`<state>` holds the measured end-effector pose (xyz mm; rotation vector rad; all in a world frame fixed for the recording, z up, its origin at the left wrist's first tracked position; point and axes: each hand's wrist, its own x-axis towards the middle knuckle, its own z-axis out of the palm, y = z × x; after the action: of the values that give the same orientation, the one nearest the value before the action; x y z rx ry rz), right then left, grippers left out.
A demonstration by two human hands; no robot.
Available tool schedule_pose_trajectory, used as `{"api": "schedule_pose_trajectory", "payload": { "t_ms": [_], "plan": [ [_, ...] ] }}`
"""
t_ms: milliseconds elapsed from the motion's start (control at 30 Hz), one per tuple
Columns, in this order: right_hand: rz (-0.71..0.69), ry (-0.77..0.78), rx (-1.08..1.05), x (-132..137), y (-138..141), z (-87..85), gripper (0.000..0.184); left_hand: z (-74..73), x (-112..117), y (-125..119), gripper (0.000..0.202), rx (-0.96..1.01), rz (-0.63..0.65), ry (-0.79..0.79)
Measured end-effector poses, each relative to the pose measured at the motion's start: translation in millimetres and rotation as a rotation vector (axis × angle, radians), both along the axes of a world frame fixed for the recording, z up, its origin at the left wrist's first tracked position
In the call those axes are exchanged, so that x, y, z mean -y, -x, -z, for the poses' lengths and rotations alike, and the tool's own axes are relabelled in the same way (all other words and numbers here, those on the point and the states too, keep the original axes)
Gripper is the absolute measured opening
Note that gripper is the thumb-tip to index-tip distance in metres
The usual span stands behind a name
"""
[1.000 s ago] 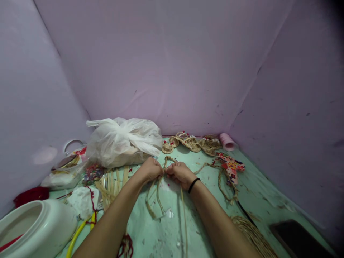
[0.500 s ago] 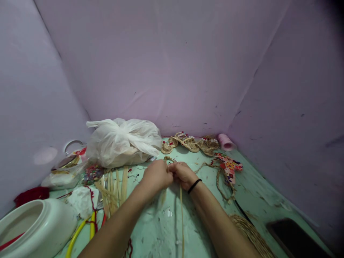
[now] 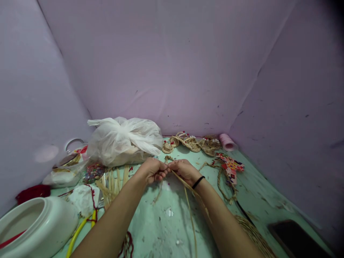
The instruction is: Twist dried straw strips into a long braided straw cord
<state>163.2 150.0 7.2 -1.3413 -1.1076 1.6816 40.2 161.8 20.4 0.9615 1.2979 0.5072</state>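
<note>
Left to right on my head feed. Near left: white pot (image 3: 57, 222), mouth facing left. Beyond it, knotted plastic bag (image 3: 125, 139), then flat straw strips (image 3: 126, 173) just left of the hands.

Left hand (image 3: 156, 171): thumb and index pinched, remaining fingers loosely curled. It has hold of the straw cord (image 3: 168, 158), which sits mid-table between both hands. Short twisted end pokes out on the far side; loose strands trail toward me, 1 below the left hand, others past the right wrist.

My read on handling: very light, bendy but springy, dry enough not to slip much. Thin tails look likeliest to fray or split. I'd grip where the strands meet, not by the tails.

Right hand (image 3: 185, 169): fingers closed in a pinch, tips meeting the left's, on the same cord. Exact finger contact I can't tell.

Far right: woven straw pieces (image 3: 190, 144), then a rope loop (image 3: 219, 182) by patterned cloth (image 3: 230, 165). Can't tell if that loop joins the held cord. Near right: dark slab (image 3: 297, 238), probably a phone.
</note>
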Motion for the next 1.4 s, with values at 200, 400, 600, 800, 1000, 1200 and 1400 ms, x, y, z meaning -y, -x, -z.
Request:
{"api": "schedule_pose_trajectory", "payload": {
  "t_ms": [200,400,600,800,1000,1200,1400],
  "plan": [
    [-0.036,-0.256,0.484,-5,-5,12.0,0.008,3.3,5,-6,0.019,-0.207,-0.045,-0.133],
    [-0.037,-0.467,1.006,7,-2,-8.5,0.015,4.0,8,-11,0.026,-0.188,-0.087,-0.203],
    [-0.065,-0.497,1.185,22,9,-24.3,0.017,10.2,4,-5,0.024,-0.079,-0.078,-0.065],
    [-0.077,-0.594,1.316,35,28,-27.2,0.021,15.5,-1,8,0.014,-0.013,0.032,-0.061],
    [-0.099,-0.558,1.102,24,10,-31.7,0.014,13.8,-2,14,0.016,-0.058,0.090,-0.149],
    [0.166,-0.202,0.386,-1,-5,-7.8,0.013,14.5,-4,17,0.019,-0.022,0.127,-0.085],
    [0.035,-0.052,0.315,1,10,7.9,0.019,14.9,-3,16,0.012,-0.049,0.162,-0.123]
  ]
}}
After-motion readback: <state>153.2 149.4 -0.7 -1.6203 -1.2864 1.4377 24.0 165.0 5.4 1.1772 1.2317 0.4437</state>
